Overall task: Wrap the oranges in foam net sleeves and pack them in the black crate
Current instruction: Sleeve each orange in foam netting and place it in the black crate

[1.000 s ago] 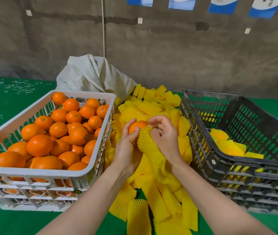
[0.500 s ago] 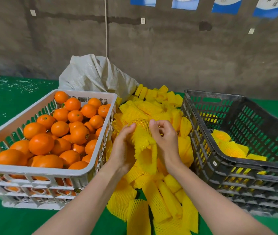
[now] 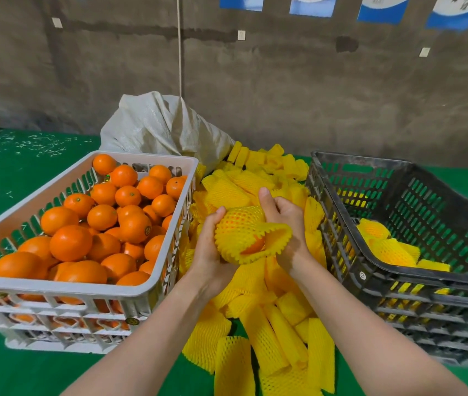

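Both hands hold one orange (image 3: pixel 254 244) wrapped in a yellow foam net sleeve (image 3: pixel 244 228) above the sleeve pile. My left hand (image 3: pixel 212 247) cups it from the left, thumb up along its side. My right hand (image 3: pixel 284 221) grips it from the right. The sleeve's open end faces me and orange peel shows through it. The black crate (image 3: pixel 398 270) stands to the right with a few wrapped oranges (image 3: pixel 384 241) inside. A white crate (image 3: pixel 152 284) full of bare oranges (image 3: pixel 101 221) stands to the left.
Loose yellow foam sleeves (image 3: pixel 269 338) lie heaped between the two crates on the green table (image 3: pixel 13 178). A grey-white woven sack (image 3: pixel 164 130) sits behind the pile. A concrete wall rises at the back, with a cord hanging down it.
The sleeve has been pulled down over the orange, which was bare on top one second ago. Both hands turned the bundle so that its open end faces me.
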